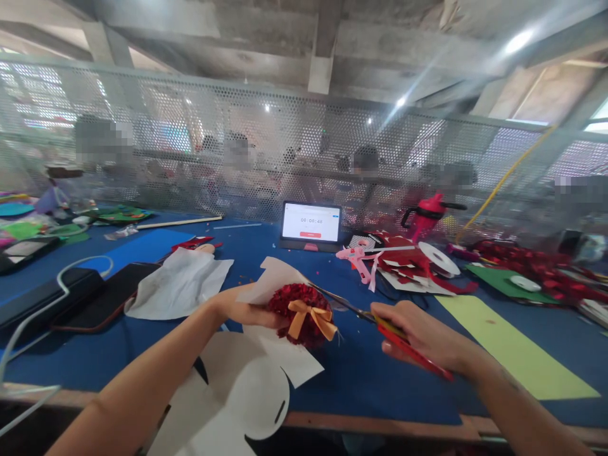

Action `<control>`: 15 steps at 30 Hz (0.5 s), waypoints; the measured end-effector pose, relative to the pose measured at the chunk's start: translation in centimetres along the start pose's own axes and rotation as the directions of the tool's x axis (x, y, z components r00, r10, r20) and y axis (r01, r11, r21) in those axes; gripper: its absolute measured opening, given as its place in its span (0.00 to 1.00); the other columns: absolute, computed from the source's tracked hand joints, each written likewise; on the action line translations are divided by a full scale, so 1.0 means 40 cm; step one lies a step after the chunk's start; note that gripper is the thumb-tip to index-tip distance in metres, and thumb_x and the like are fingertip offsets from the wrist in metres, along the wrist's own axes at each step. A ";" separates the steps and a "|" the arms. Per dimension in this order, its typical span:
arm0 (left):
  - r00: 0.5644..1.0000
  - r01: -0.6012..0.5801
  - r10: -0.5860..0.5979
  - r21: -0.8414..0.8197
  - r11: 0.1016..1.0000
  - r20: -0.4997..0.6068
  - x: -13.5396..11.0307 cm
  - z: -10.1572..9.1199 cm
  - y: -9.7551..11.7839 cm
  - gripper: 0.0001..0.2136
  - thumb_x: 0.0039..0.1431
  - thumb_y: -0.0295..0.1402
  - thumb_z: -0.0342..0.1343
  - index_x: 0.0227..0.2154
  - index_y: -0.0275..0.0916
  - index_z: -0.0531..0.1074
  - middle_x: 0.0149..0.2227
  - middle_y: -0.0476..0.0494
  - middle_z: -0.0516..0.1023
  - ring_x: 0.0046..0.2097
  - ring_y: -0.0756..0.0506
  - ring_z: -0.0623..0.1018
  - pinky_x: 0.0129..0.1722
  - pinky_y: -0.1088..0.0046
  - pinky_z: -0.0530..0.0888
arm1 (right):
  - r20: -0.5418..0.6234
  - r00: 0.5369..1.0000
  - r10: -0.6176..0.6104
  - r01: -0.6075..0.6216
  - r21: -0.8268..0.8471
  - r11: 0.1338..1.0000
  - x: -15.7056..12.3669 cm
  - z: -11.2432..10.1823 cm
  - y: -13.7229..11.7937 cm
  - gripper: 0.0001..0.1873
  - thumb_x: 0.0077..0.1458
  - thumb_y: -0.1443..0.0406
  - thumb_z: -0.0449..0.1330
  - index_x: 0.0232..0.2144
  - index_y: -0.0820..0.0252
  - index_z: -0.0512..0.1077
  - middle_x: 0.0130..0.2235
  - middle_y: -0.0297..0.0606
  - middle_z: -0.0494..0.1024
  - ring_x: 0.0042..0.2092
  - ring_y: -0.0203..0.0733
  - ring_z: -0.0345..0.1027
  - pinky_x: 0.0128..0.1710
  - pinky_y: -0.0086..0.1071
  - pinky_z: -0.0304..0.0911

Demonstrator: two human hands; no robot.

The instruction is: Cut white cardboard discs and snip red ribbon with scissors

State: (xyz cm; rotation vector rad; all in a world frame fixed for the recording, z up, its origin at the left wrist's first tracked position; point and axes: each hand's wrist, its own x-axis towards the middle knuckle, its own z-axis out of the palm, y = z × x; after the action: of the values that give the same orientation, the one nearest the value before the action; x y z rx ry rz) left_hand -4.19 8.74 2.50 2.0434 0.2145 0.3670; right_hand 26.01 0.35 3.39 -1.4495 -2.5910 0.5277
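Two-Handed Hold: Hazards and Pose

Item: round, dark red ruffled bundle (310, 329) with gold ribbon bow (311, 310), on my side of the dark-framed tablet (311, 221) with lit white screen, directly before it.

Hazard one: red-handled metal scissors (363, 313), gripped in my right hand (413, 326), lie so close that a stray bite could nick ruffle or bow. Contact, and whether the blades are parted, I cannot tell.

Hazard two: my left hand (249, 311) holds bundle and curled white paper sheet (280, 272) together; a slackened hold could let either slip.

Pose: left forearm slants in from left of the tablet, fingers partly hidden; right forearm from its right, scissors pointing leftward.
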 end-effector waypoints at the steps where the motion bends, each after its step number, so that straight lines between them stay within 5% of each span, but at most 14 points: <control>1: 1.000 0.012 -0.012 -0.003 1.000 0.002 0.003 -0.001 0.002 0.03 0.53 0.29 0.52 0.28 0.34 0.67 0.25 0.47 0.70 0.27 0.52 0.70 0.28 0.80 0.70 | 0.001 1.000 -0.003 0.003 -0.015 1.000 -0.004 -0.008 -0.002 0.17 0.54 0.52 0.51 0.24 0.58 0.54 0.22 0.27 0.56 0.23 0.31 0.44 0.22 0.26 0.42; 7: 0.996 0.073 -0.073 0.004 0.997 0.059 0.034 -0.002 0.012 0.06 0.52 0.32 0.53 0.30 0.34 0.69 0.28 0.45 0.73 0.30 0.50 0.72 0.32 0.77 0.72 | 0.009 1.000 -0.015 0.015 -0.058 0.998 -0.023 -0.043 -0.016 0.18 0.53 0.50 0.50 0.26 0.58 0.56 0.23 0.31 0.60 0.24 0.33 0.48 0.23 0.27 0.43; 15: 0.969 0.240 -0.238 -0.030 0.970 0.067 0.049 -0.002 0.030 0.09 0.47 0.32 0.58 0.31 0.33 0.71 0.28 0.46 0.74 0.30 0.50 0.73 0.31 0.77 0.73 | -0.024 0.999 -0.042 0.043 0.064 0.997 -0.032 -0.006 0.004 0.18 0.57 0.53 0.49 0.24 0.59 0.55 0.21 0.28 0.57 0.23 0.30 0.45 0.22 0.27 0.43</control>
State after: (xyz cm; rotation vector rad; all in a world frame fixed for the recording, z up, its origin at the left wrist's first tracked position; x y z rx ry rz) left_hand -2.39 8.83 3.91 1.9616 0.4080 0.1552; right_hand 26.90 -0.61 3.64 -1.3690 -2.5563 0.5812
